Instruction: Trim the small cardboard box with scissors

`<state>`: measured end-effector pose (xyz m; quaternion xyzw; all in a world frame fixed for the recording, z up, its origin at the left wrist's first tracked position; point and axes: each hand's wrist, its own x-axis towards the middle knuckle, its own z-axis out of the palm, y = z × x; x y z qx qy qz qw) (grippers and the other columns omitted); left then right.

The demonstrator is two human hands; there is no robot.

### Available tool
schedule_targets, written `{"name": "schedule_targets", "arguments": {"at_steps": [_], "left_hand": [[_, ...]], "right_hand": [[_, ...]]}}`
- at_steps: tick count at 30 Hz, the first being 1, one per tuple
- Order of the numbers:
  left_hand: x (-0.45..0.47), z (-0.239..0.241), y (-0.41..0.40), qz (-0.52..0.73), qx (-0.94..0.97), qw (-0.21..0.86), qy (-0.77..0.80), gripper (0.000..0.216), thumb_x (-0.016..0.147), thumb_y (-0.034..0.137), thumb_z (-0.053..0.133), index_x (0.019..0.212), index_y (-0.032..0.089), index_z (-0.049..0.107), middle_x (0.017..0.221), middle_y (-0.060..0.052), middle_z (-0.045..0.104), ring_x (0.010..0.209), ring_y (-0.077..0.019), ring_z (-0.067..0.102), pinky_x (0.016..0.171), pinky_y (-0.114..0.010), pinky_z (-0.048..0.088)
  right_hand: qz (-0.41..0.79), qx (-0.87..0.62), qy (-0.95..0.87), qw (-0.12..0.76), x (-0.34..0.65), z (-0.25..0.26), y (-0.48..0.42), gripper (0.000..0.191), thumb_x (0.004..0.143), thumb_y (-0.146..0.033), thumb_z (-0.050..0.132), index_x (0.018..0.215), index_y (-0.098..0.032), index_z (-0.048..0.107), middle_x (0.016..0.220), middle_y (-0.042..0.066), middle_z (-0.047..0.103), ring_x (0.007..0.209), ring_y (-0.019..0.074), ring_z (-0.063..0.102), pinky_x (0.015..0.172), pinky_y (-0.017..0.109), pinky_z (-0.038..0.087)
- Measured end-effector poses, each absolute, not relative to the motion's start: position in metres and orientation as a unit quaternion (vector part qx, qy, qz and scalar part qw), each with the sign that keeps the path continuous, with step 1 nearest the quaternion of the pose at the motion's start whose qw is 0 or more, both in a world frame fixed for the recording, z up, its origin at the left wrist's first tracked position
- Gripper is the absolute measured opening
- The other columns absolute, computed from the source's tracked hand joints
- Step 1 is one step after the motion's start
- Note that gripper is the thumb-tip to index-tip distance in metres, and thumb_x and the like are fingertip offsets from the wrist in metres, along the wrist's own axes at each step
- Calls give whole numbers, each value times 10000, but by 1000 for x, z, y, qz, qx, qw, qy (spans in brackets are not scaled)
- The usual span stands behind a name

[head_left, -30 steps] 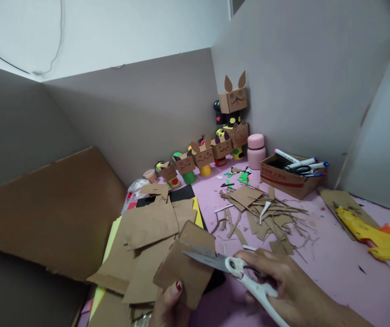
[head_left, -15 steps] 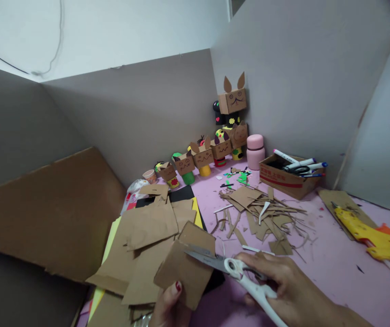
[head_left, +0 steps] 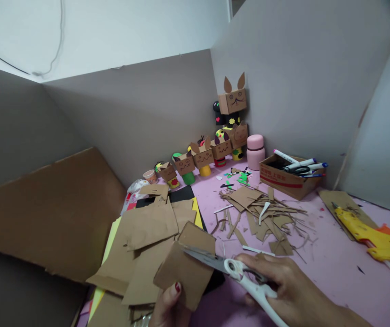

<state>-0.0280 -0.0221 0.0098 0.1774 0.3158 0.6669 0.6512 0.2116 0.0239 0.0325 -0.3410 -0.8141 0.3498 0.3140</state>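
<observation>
My left hand (head_left: 168, 305) grips a folded piece of brown cardboard (head_left: 188, 278) by its lower edge, thumb on the near face. The piece has a crease across it, and its upper flap tilts away. Closed around the white handles of a pair of scissors (head_left: 237, 269) is my right hand (head_left: 283, 281). The scissor blades point left and lie across the cardboard near the crease, looking nearly closed. Below the thumb, the fingers of my left hand are hidden behind the cardboard.
Cardboard sheets (head_left: 152, 225) lie stacked at left. Cardboard scraps (head_left: 280, 222) cover the middle right. A marker box (head_left: 280, 181), pink flask (head_left: 255, 154) and yellow glue gun (head_left: 368, 231) are farther right. Cardboard animal figures (head_left: 203, 156) line the back wall.
Almost nothing differs. The scissor tips have shifted very slightly to the left over the cardboard, and both hands keep their hold.
</observation>
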Motion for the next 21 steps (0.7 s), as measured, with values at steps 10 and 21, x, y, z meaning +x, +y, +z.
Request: {"name": "schedule_targets", "arguments": {"at_steps": [10, 21], "left_hand": [[-33, 5, -22, 679, 164, 629, 341, 652, 670, 161, 763, 1265, 317, 547, 879, 8, 789, 849, -204, 721, 1007, -331, 431], [-31, 7, -22, 678, 173, 609, 373, 658, 652, 180, 775, 1262, 292, 554, 954, -18, 778, 930, -238, 700, 1023, -362, 415]], "right_hand": [[317, -363, -825, 297, 213, 30, 26, 375, 770, -222, 654, 1144, -223, 623, 763, 30, 645, 692, 184, 581, 627, 279, 446], [290, -370, -828, 304, 215, 27, 27, 463, 759, -233, 659, 1217, -233, 592, 775, 38, 663, 669, 186, 593, 596, 281, 454]]}}
